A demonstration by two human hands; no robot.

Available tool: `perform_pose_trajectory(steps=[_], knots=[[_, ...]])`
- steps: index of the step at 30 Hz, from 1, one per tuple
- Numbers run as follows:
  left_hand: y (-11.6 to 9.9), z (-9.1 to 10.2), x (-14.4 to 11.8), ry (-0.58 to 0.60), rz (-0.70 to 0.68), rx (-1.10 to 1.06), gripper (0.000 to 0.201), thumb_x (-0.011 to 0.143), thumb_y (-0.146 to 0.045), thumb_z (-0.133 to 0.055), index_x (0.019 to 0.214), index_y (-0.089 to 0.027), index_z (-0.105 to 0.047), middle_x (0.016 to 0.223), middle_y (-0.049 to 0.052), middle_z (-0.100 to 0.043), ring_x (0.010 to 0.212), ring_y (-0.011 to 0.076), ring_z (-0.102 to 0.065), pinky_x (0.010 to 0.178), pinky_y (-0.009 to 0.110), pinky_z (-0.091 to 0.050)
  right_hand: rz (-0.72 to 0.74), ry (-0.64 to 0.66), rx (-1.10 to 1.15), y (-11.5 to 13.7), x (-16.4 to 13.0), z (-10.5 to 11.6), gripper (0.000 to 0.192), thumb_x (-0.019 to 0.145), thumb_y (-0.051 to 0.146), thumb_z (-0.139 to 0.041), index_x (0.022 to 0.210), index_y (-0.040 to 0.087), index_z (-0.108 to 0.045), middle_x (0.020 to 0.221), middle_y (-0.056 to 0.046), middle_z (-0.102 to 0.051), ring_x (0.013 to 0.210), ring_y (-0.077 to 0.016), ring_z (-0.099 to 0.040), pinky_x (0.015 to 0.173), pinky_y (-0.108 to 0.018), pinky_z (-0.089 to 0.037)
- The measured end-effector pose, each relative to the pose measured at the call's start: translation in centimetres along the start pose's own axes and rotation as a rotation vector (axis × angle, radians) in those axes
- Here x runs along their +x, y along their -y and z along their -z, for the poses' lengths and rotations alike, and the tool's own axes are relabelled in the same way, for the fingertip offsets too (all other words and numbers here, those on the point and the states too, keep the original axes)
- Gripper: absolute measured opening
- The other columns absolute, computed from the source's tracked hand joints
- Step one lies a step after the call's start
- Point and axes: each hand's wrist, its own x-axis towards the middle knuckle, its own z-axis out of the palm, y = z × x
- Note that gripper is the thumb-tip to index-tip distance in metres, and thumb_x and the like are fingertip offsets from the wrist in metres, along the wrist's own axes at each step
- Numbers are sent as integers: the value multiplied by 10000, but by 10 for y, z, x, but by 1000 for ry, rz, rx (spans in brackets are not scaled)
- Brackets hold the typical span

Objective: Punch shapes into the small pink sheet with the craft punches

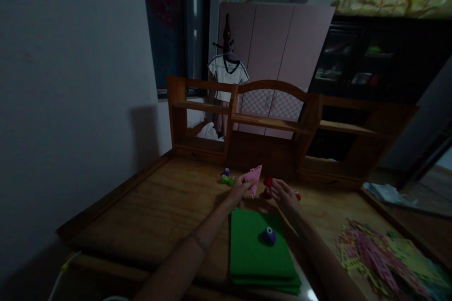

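My left hand point(238, 192) grips a pink triangular piece point(254, 179) with notched edges, held up above the table. Between the fingertips of my right hand point(285, 196) is a small red piece point(268, 181). Just below it sits another rounded red piece point(267, 194), and a red piece with an eye point(297, 194) lies right of that hand. Left of the pink piece are two green eye pieces point(225, 179) and a purple one point(226, 171). Nearer me, a purple eye piece point(270, 236) rests on a stack of green sheets point(254, 254).
The wooden table point(158, 202) has a raised shelf unit point(264, 121) along its back. A heap of pink and yellow cut strips point(381, 263) lies at the right. A wall point(77, 94) borders the left side. Some papers point(390, 194) lie past the right edge.
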Motion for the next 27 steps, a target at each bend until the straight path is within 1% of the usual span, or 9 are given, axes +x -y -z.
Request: perform_pose_trajectory(steps=[2,4,7,12,14,16,20,22,27], knots=[[0,-1,-1,13,-11,16,339,703,-345,-637,898,-67,-628,881,86,-627,764,155,-552,685,243,-436,-21,-19,29,1,-1,-3,356,729,397,-676,997,190,-567,992,-74,-599,831,-170,-605,762,-295,-489],[-1,-2,-2,4,-2,66,355,706,-356,-638,910,-66,-629,899,96,-628,774,160,-555,686,244,-435,-39,-32,21,2,-3,-6,390,731,401,-674,1047,208,-551,956,-72,-608,797,-182,-616,717,-313,-504],[-1,-4,-4,1,24,136,399,714,-381,-635,943,-55,-623,912,111,-628,769,160,-557,670,238,-430,-60,-36,5,1,-3,-8,442,759,419,-643,1137,214,-537,1005,-91,-612,879,-210,-618,738,-326,-508],[-2,-5,-7,58,54,121,427,738,-441,-602,893,-44,-607,789,98,-615,628,133,-536,566,226,-413,-41,-24,58,-2,1,-8,408,728,447,-665,1029,178,-606,1090,-106,-598,987,-213,-588,823,-309,-483],[-3,-5,-8,71,40,145,437,751,-466,-585,871,-47,-606,772,97,-613,625,136,-544,565,226,-415,-20,-35,19,-2,0,-9,392,722,433,-674,1015,180,-614,1086,-93,-599,970,-199,-589,807,-293,-482],[-4,-7,-9,51,35,191,456,755,-491,-577,867,-50,-611,778,103,-618,642,145,-557,571,227,-418,-12,-43,-62,1,-3,-10,394,736,431,-661,1039,186,-603,1062,-82,-603,900,-183,-600,761,-284,-488],[-4,-9,-10,19,-7,217,473,756,-498,-578,915,-55,-623,846,117,-633,701,162,-581,596,229,-433,-10,-8,-190,7,-10,-15,407,749,425,-643,1079,194,-586,998,-69,-616,781,-160,-598,707,-276,-483],[-4,-10,-11,23,-31,225,478,756,-502,-577,922,-57,-628,846,118,-635,698,163,-584,589,228,-438,22,-11,-231,8,-11,-16,412,735,421,-654,1070,189,-595,983,-70,-623,782,-164,-596,710,-274,-478],[-2,-9,-12,23,-51,318,472,770,-516,-551,890,-66,-627,760,98,-619,634,157,-571,528,220,-421,69,-23,-300,8,-11,-17,414,740,411,-650,1079,182,-588,999,-81,-623,778,-178,-603,702,-289,-473]])
